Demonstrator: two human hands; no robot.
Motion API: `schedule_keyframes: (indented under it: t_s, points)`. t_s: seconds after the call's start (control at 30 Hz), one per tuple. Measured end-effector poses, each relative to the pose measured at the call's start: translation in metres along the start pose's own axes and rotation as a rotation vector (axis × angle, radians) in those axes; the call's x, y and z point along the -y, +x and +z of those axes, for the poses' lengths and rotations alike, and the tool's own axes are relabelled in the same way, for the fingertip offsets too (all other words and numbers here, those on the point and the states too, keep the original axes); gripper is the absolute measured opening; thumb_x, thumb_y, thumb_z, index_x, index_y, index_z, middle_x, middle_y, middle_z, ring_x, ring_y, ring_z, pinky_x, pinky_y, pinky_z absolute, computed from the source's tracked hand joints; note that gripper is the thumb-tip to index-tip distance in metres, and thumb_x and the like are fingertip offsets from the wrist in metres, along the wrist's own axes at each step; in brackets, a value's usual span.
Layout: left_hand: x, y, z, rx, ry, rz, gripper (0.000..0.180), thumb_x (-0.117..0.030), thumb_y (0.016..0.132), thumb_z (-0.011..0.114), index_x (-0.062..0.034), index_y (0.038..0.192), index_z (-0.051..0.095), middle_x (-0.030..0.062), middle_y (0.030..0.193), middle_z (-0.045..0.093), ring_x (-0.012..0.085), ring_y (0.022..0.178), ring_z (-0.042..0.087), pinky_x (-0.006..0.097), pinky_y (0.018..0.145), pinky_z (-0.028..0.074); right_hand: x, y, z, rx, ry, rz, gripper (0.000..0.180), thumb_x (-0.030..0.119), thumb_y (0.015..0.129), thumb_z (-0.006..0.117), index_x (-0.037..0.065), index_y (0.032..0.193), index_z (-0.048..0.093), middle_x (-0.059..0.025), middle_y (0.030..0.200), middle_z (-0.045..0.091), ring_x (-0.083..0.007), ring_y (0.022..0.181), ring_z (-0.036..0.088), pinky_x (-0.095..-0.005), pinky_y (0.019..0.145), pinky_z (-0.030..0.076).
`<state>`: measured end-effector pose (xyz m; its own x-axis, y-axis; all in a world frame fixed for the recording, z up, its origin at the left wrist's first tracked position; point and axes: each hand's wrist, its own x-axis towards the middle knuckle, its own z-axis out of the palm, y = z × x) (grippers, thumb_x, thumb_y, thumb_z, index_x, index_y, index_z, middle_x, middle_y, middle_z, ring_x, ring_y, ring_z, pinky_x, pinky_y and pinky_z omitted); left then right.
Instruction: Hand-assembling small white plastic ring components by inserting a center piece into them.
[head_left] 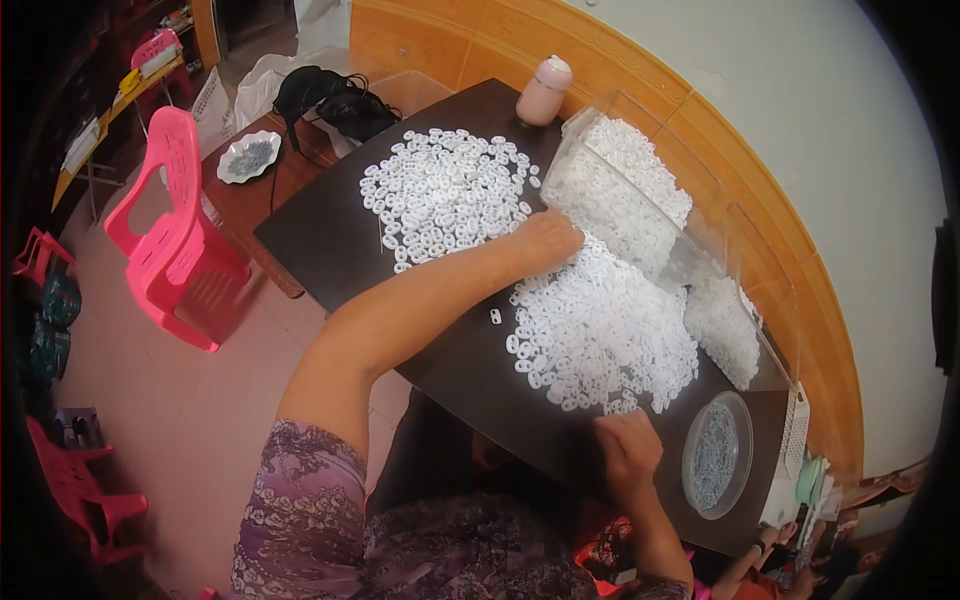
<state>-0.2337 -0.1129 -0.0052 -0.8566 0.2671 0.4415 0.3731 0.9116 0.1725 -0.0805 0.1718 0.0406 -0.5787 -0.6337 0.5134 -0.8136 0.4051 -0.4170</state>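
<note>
My left hand reaches across the dark table to the far-left edge of a large heap of small white oval plastic pieces, each with two holes. Its fingers are curled closed; what they hold, if anything, is hidden. At the near edge of that same heap is my right hand, its fingers also bent closed, their contents out of sight. Left of my left hand spreads a second pile of similar white pieces. One loose white piece lies between the two piles.
A clear plastic bin full of white pieces stands behind, beside a pink bottle. A round clear dish of small grey parts sits at right. Left are a scalloped white dish, a black bag and a pink chair.
</note>
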Motion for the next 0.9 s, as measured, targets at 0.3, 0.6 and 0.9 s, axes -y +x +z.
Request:
schedule_keyframes:
  t_s: [0.3,0.6,0.9]
  points:
    - [0.063,-0.016,-0.033,-0.172,0.026,-0.07,0.006,-0.011,0.072,0.06,-0.0053,0.074,0.06,0.0164,0.072,0.059,0.0351,0.077,0.059,0.045,0.068,0.048,0.003,0.004,-0.005,-0.014,0.01,-0.007,0.02,-0.01,0.067,0.067,0.0,0.085,0.064,-0.0119,0.077,0.063,-0.0258,0.065,0.057,-0.032,0.057,0.045]
    - [0.064,-0.053,-0.07,-0.241,0.203,0.038,0.003,-0.007,0.065,0.064,-0.0076,0.064,0.061,0.0073,0.072,0.056,0.0265,0.079,0.051,0.037,0.069,0.045,0.076,0.038,-0.066,-0.425,-0.094,-0.377,0.007,-0.005,0.071,0.061,0.0,0.076,0.061,-0.0118,0.072,0.061,-0.0237,0.059,0.054,-0.0341,0.056,0.043]
    - [0.028,-0.057,-0.045,-0.094,0.095,0.209,0.014,-0.016,0.06,0.073,-0.0081,0.066,0.063,0.0073,0.078,0.055,0.0259,0.085,0.05,0.035,0.073,0.045,0.108,0.065,-0.07,-0.739,0.476,-1.024,0.013,0.02,0.087,0.055,0.008,0.093,0.055,-0.0062,0.085,0.051,-0.0169,0.075,0.048,-0.0283,0.055,0.043]
